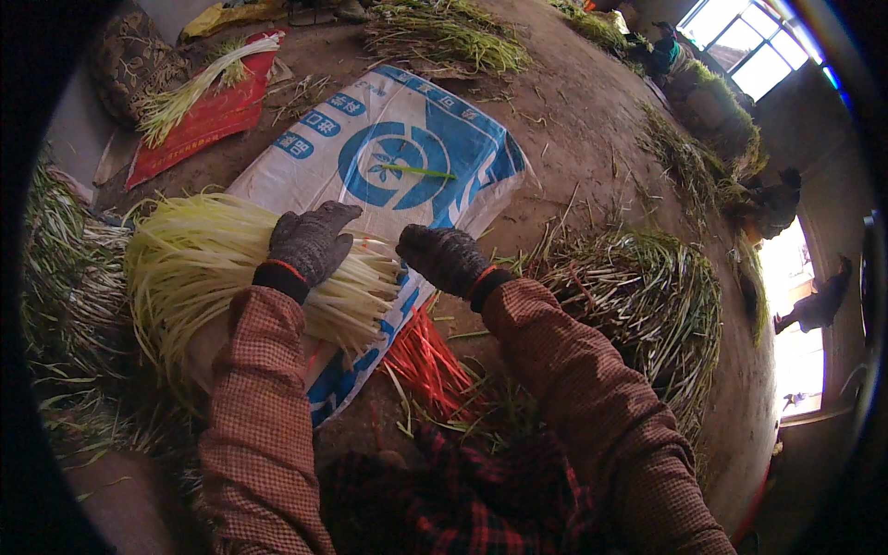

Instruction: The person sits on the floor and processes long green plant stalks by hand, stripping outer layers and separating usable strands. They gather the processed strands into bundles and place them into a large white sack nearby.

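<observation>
A thick bundle of pale yellow blanched chives (201, 257) lies across a white and blue woven sack (291, 187) spread on the ground. My left hand (312, 239), in a dark knitted glove, rests on top of the stalks, with its fingers extended. Just past the stalk ends is my right hand (444, 257), gloved too, its fingers curled. Whether anything is pinched in it is hidden. Between the hands, a bit of red strip (366, 243) shows on the bundle. Loose red plastic strips (433, 364) lie below the right hand, beside the sack's edge.
A heap of green and dry stalks (638, 298) lies to the right, another (76, 277) at the left. One cut green leaf (420, 171) is on the sack. Farther off are a red sack (201, 142) bearing pale stalks and a green pile (451, 35). Windows are at right.
</observation>
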The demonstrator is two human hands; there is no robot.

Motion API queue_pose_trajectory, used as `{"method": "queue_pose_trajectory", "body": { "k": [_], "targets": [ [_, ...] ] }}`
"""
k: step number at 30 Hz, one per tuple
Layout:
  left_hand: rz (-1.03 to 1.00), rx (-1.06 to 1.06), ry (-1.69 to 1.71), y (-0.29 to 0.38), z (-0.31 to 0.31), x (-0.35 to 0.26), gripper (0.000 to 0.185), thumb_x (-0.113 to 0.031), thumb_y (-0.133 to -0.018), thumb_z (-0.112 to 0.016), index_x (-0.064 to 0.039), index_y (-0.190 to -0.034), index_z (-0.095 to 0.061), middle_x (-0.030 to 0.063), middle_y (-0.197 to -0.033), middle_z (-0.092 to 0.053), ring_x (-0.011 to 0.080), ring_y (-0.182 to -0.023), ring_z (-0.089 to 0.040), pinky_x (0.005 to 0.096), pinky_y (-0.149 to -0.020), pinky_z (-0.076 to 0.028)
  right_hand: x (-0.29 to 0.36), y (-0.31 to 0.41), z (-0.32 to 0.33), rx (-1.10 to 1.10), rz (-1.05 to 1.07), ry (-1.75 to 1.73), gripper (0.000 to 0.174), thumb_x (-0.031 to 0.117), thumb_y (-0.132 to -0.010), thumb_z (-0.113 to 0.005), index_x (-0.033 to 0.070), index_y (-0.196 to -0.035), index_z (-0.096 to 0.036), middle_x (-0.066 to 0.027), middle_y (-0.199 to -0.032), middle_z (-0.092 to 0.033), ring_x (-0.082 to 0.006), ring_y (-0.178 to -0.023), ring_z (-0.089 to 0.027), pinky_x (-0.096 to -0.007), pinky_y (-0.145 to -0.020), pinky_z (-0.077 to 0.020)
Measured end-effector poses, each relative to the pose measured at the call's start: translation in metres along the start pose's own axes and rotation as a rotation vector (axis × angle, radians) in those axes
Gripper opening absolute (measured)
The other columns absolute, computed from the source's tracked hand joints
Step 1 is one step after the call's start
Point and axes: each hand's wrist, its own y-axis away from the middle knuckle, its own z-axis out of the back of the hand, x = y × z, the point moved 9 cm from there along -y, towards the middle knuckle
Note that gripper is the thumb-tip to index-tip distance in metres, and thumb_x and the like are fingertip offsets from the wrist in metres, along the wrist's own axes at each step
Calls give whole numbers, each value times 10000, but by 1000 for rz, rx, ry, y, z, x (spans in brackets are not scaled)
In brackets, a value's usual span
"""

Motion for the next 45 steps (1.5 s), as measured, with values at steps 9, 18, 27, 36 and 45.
{"method": "queue_pose_trajectory", "body": {
  "k": [9,18,27,36,45],
  "targets": [
    [-48,71,-145,-8,-9,-6,317,-250,-817,-463,-195,-1125,-517,73,-1038,-580,259,-943,-538,418,-844,-369,-21,3,-19,69,-169,-48,158,219,-797,-541,71,-850,-548,-134,-709,-580,-320,-657,-575,-372,-584,-460],
    [-85,54,-130,-9,-11,-6,259,-318,-844,-424,-156,-969,-583,84,-923,-599,281,-865,-559,433,-775,-404,-26,8,-28,134,-228,-282,156,201,-829,-479,64,-852,-549,-102,-666,-571,-249,-630,-588,-346,-590,-459],
    [-71,126,-117,-4,-16,-6,337,-354,-862,-350,-166,-1032,-571,85,-1014,-584,268,-948,-547,435,-834,-382,-23,4,-43,244,-206,-282,187,216,-810,-466,65,-884,-548,-144,-860,-589,-321,-814,-563,-379,-686,-457],
    [-91,184,-190,-6,-21,-9,363,-368,-876,-309,-150,-1024,-559,68,-1046,-582,247,-969,-549,436,-839,-375,-26,9,-45,290,-335,-441,198,225,-809,-474,62,-900,-541,-145,-840,-575,-317,-835,-562,-375,-708,-454],
    [-116,168,-255,-9,-32,-7,295,-322,-849,-371,-151,-978,-574,83,-947,-597,265,-874,-561,412,-771,-411,-10,10,-42,44,26,-234,144,158,-820,-480,36,-872,-535,-99,-743,-586,-198,-612,-590,-308,-557,-465]
  ]
}}
